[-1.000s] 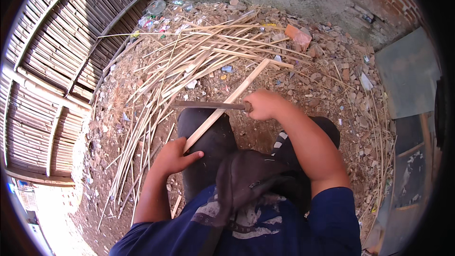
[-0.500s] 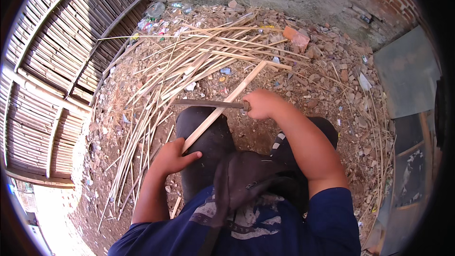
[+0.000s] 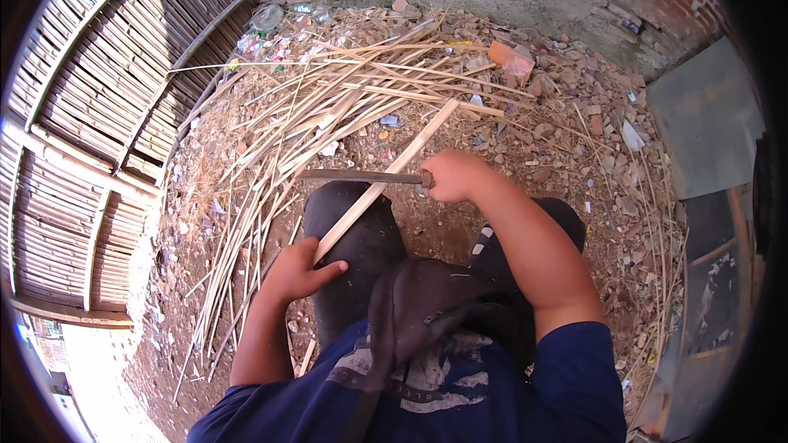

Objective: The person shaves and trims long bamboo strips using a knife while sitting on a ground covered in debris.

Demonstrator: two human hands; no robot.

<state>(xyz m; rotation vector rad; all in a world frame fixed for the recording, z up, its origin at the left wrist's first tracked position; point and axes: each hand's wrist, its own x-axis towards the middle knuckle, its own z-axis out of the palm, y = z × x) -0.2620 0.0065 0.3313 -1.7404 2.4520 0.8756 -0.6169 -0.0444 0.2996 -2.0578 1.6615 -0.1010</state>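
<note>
Bamboo strip is lying slantwise across the left knee, which is steadying it; the left hand is gripping its near end while the right hand is clenching a knife (blade crossing the strip).

Navy short-sleeved T-shirt with pale, worn print across chest. Dark trousers over both knees. Black shoe with white stripes. Forearms bare; hands bare, no gloves.
</note>
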